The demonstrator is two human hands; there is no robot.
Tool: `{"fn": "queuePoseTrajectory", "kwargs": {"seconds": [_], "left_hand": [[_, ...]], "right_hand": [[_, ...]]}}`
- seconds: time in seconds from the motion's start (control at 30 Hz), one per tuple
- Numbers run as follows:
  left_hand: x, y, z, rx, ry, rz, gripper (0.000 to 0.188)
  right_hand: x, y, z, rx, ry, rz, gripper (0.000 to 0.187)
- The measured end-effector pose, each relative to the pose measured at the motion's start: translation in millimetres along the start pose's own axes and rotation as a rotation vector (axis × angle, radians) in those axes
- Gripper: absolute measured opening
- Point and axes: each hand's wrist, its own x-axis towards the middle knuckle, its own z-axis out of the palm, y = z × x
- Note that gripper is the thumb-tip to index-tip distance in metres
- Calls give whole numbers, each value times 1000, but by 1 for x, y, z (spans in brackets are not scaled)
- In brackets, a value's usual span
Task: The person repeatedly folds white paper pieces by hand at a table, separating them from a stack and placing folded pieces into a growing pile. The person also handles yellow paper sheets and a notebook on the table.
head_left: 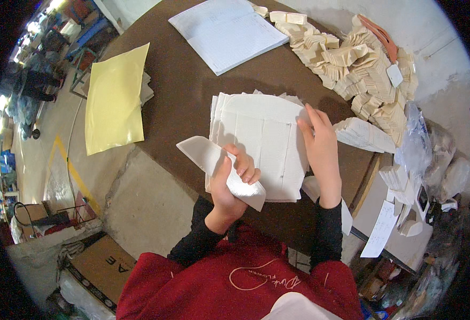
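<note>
My left hand (232,184) is closed around a stiff white strip (196,151) with slanted ends, its lower part shiny. It holds this strip over the lower left of a pile of white textured sheets (251,128), which look like cloth or thick paper with seam-like lines. At the pile's upper right edge, my right hand (320,141) rests with its fingers stretched out, the tips touching the top sheet. Another pale piece (346,216) lies partly hidden beneath my right forearm.
The brown table (173,101) carries an open notebook (229,37) at the back. A yellow sheet (116,101) overhangs its left edge. Folded cream pieces (365,64) are heaped at the back right, near clear plastic bags (419,138). A written paper slip (381,229) lies lower right.
</note>
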Motion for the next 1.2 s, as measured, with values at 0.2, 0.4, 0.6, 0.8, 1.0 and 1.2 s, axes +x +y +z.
{"fn": "queuePoseTrajectory", "kwargs": {"seconds": [0.2,0.4,0.6,0.8,1.0,1.2], "left_hand": [[0,-4,1,17,22,5,17],[0,-3,1,47,39,18,17],[1,-2,2,51,61,4,18],[-1,1,0,60,49,-15,19],[-1,5,-2,39,24,-38,18],[-1,4,-3,42,-17,-62,17]], "right_hand": [[-11,-8,2,-142,139,-10,32],[-17,-14,-3,-161,254,21,26],[-15,-14,1,-60,370,-112,38],[2,-7,-3,-92,-60,-297,47],[5,1,-3,-296,-70,-432,47],[20,9,-35,-100,-342,-393,50]]}}
